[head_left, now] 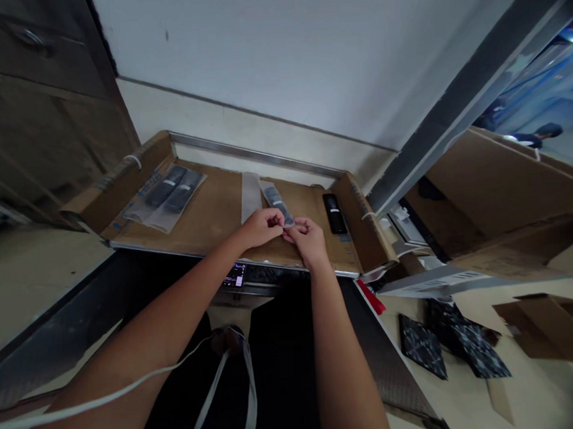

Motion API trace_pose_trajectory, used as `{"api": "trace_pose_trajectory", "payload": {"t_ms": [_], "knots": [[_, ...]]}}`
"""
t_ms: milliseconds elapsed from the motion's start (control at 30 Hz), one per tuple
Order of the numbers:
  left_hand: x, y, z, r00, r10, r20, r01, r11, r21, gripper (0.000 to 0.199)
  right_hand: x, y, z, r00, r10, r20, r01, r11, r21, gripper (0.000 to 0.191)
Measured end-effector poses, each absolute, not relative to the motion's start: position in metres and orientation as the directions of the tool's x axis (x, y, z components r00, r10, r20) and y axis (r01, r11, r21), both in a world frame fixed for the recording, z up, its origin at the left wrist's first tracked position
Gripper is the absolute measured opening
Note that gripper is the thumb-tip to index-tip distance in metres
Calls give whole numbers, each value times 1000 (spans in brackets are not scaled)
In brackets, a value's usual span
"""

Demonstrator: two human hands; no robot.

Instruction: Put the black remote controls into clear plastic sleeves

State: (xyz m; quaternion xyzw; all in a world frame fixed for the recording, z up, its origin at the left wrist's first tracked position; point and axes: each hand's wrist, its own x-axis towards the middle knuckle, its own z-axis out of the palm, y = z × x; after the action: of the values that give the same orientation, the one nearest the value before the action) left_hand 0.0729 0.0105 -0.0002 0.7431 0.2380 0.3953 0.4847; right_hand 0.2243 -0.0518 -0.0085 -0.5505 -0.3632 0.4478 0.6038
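Observation:
My left hand (263,227) and my right hand (308,237) meet over a cardboard-covered work surface (209,212). Both pinch the near end of a dark remote control in a clear plastic sleeve (277,202), which lies angled away from me. An empty clear sleeve (250,194) lies just left of it. A bare black remote (334,213) rests to the right of my hands, near the cardboard side flap.
Two bagged remotes (167,190) lie at the far left of the cardboard. A metal rail (254,155) runs along the back. On the floor to the right are dark patterned tiles (422,345) and cardboard boxes (552,325). A white cable (132,382) crosses my left arm.

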Motion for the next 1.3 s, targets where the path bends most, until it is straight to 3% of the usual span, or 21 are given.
{"api": "trace_pose_trajectory", "payload": {"t_ms": [67,133,233,333,500,700,967,1167,1300], "knots": [[72,9,0,615,707,349,-42,-413,910,5,223,-47,-12,390,920,-35,-40,-21,-999,34],[72,9,0,642,682,350,-48,-420,906,6,219,-45,-14,453,891,22,168,-61,-984,21],[71,9,-1,667,656,354,-19,-460,888,9,213,-45,-11,521,835,176,529,-153,-835,8],[71,8,-2,675,641,365,21,-511,859,11,207,-48,-5,518,807,285,700,-208,-684,9],[71,6,-2,645,660,386,34,-529,848,12,201,-54,0,507,801,319,752,-229,-618,13],[71,13,-9,491,771,406,22,-476,879,9,197,-79,-5,444,798,407,827,-190,-530,19],[72,15,-8,350,871,343,204,-429,880,8,206,-124,-15,452,724,520,811,-92,-577,19],[76,9,-5,420,792,444,347,-592,727,16,207,-136,-19,469,703,535,820,-121,-559,18],[78,7,-4,422,786,453,461,-616,639,10,206,-146,-22,480,708,517,806,-123,-579,18]]}}
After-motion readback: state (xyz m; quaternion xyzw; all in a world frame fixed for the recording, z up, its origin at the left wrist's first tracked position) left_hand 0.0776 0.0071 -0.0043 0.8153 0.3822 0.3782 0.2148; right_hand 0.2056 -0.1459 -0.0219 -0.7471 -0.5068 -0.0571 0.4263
